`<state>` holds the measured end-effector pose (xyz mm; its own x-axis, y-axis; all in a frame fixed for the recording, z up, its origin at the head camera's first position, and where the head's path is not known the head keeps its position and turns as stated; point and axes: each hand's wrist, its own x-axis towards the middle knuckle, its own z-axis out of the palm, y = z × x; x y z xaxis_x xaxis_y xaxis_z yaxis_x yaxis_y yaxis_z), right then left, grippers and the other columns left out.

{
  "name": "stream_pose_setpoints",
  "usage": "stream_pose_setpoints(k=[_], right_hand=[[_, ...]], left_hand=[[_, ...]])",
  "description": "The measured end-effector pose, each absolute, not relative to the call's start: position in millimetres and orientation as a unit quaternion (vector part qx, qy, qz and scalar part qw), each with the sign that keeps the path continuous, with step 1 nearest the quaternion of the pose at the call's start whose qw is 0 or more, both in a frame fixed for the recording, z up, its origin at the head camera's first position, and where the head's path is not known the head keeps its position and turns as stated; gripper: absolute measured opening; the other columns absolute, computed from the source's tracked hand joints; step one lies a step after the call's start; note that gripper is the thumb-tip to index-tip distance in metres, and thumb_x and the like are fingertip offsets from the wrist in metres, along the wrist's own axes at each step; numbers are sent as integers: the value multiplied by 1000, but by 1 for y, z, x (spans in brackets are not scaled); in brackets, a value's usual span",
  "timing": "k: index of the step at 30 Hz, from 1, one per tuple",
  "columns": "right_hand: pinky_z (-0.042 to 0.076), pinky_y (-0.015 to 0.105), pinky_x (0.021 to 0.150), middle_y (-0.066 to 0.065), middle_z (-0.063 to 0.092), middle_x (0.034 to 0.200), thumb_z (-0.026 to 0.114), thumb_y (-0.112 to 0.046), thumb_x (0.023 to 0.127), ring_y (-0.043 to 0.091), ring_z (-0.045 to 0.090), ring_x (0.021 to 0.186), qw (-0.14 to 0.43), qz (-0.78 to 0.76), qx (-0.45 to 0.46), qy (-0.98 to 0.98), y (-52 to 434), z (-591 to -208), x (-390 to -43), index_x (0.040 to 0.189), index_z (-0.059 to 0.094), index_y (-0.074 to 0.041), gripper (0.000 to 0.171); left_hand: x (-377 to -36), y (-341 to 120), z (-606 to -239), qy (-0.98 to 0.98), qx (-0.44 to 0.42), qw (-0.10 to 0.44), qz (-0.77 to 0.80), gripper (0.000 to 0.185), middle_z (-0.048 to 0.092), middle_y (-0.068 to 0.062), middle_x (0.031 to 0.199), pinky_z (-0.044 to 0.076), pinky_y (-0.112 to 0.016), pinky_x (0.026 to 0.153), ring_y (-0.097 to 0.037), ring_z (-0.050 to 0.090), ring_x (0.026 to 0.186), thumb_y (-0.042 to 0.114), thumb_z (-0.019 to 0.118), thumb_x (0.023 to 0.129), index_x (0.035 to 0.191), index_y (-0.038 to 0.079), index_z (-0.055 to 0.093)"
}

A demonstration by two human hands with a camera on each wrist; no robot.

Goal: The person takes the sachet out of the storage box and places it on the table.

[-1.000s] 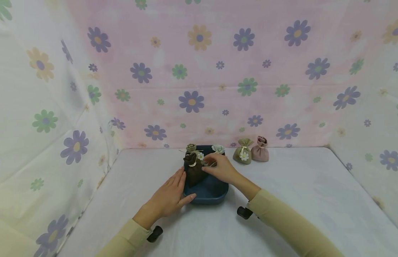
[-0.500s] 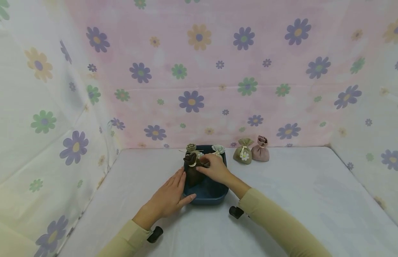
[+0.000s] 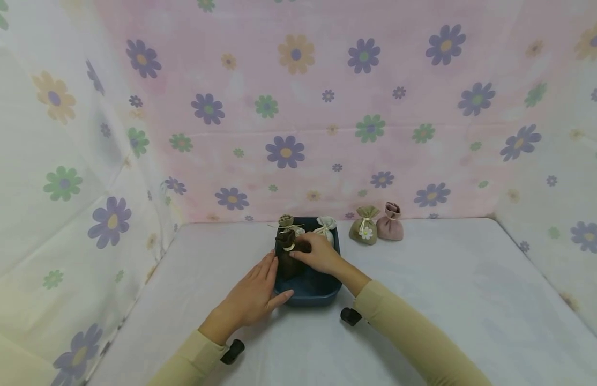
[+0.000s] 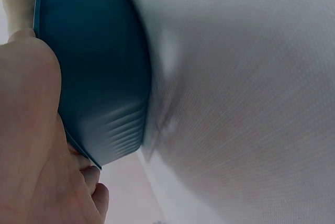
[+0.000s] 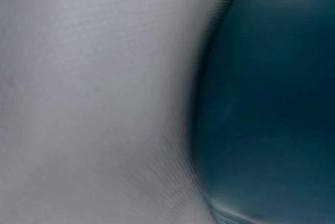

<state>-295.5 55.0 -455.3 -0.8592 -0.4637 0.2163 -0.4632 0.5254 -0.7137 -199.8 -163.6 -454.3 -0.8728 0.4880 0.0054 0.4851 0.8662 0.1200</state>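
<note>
A dark brown drawstring pouch [image 3: 288,265] with a pale tie stands in the left part of a dark blue tray [image 3: 310,301]. My right hand [image 3: 320,254] reaches over the tray's right side and pinches the pouch's right side between thumb and fingers. Along the tray's left rim rests my left hand [image 3: 250,297], fingers straight, thumb by the front corner. In the left wrist view the palm [image 4: 31,130] lies against the rim. The right wrist view shows only the tray's outer wall [image 5: 267,98] and white cloth. Behind the brown pouch, an olive pouch [image 3: 285,220] is partly hidden.
A white pouch [image 3: 327,225] sits in the tray's back right corner. On the white table [image 3: 438,300], right of the tray, stand a green pouch [image 3: 361,230] with a daisy and a pink pouch [image 3: 390,228]. Flowered cloth [image 3: 318,107] hangs behind and at both sides.
My right hand has moved left and slightly down along the brown pouch, uncovering more of the white pouch behind. My left hand has stayed at the tray's rim.
</note>
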Motion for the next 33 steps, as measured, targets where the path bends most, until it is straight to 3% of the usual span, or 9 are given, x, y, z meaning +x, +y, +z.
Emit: stream_pose_setpoints(k=[4, 10, 17, 26, 33], right_hand=[[49, 50, 103, 15, 68, 125, 73, -24, 96, 31, 62, 120, -7, -402, -261, 878, 52, -459, -296, 126, 69, 0, 39], [52, 48, 95, 12, 70, 113, 73, -20, 96, 28, 65, 108, -28, -399, -283, 872, 51, -462, -296, 114, 73, -1, 26], [54, 46, 91, 9, 71, 109, 70, -15, 98, 27, 66, 104, -36, -403, -302, 863, 52, -460, -294, 107, 74, -5, 15], [55, 45, 86, 12, 71, 107, 68, -11, 99, 26, 67, 99, -46, -392, -298, 869, 51, -454, -293, 106, 72, -1, 13], [55, 45, 91, 13, 70, 113, 67, -13, 100, 28, 66, 108, -71, -423, -264, 864, 53, -458, -290, 111, 70, -1, 16]], left_hand=[[-199, -164, -454, 965, 253, 15, 60, 98, 8, -23, 170, 24, -48, 124, -34, 17, 156, 71, 30, 103, 160, -7, 19], [-198, -163, -454, 964, 256, 12, 63, 97, 9, -24, 169, 25, -48, 123, -35, 18, 156, 70, 31, 103, 160, -7, 20], [-198, -162, -453, 963, 261, 4, 62, 97, 10, -25, 169, 26, -49, 123, -35, 20, 155, 70, 33, 103, 159, -8, 22], [-199, -164, -455, 961, 265, -14, 73, 97, 13, -25, 168, 27, -50, 122, -36, 21, 155, 70, 33, 103, 159, -9, 23], [-198, -164, -456, 963, 261, -13, 70, 97, 14, -25, 168, 27, -50, 122, -36, 21, 155, 70, 34, 103, 158, -9, 25]])
